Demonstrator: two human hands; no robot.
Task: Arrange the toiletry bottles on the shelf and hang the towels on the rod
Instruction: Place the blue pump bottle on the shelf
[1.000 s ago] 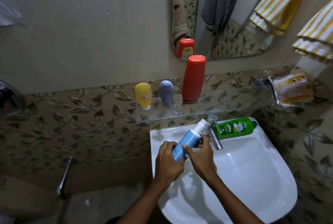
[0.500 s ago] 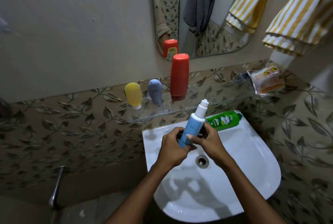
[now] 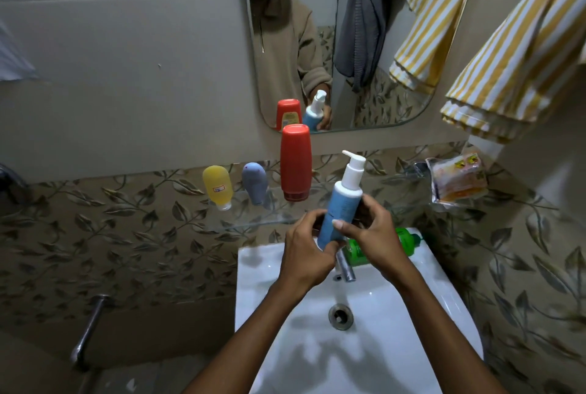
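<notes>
Both hands hold a blue pump bottle [image 3: 341,206] with a white top, upright above the sink. My left hand [image 3: 307,251] grips its lower part and my right hand [image 3: 371,232] wraps its side. On the glass shelf [image 3: 396,184] stand a yellow bottle [image 3: 217,187], a grey bottle [image 3: 255,183] and a tall red bottle [image 3: 295,162], all cap down. A green bottle [image 3: 406,240] lies on the sink's back ledge, partly hidden by my right hand. A yellow-striped towel [image 3: 520,54] hangs at the upper right.
A white sink [image 3: 412,330] with a chrome tap [image 3: 345,267] is below my hands. A plastic packet [image 3: 456,180] rests at the shelf's right end. The mirror [image 3: 317,29] reflects a grey towel and a striped one. A metal pipe [image 3: 88,327] sticks out low left.
The blue pump bottle has been raised from tilted near the tap to upright, closer to the shelf, with both hands on it. The camera view has tilted upward.
</notes>
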